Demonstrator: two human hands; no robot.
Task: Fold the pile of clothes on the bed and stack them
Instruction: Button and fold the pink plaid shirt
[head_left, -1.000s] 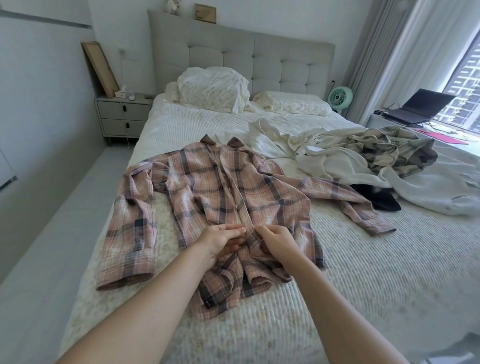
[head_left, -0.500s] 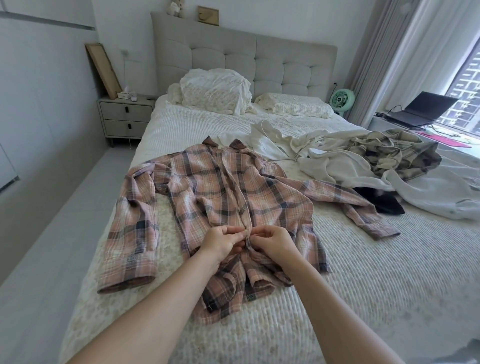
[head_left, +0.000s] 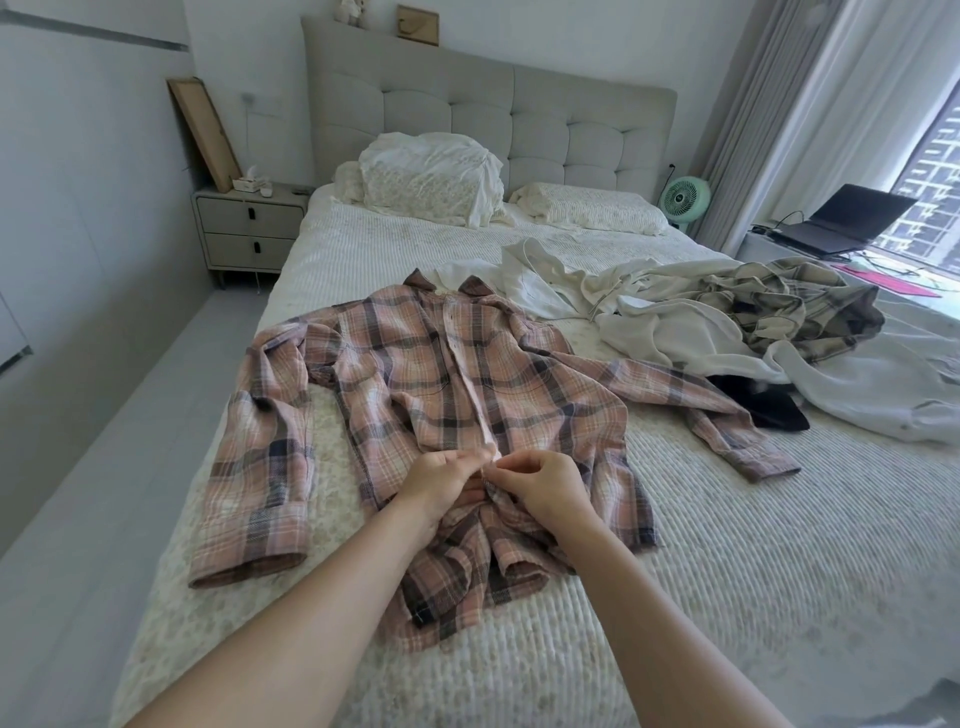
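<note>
The pink plaid shirt (head_left: 447, 395) lies spread front-up on the bed (head_left: 727, 597). Both hands meet at its button placket: the left hand (head_left: 441, 475) and the right hand (head_left: 540, 480), fingers curled, pinch the fabric edges together.

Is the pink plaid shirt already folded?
No, the pink plaid shirt lies spread flat on the bed, sleeves out, both hands pinching its front.
</note>
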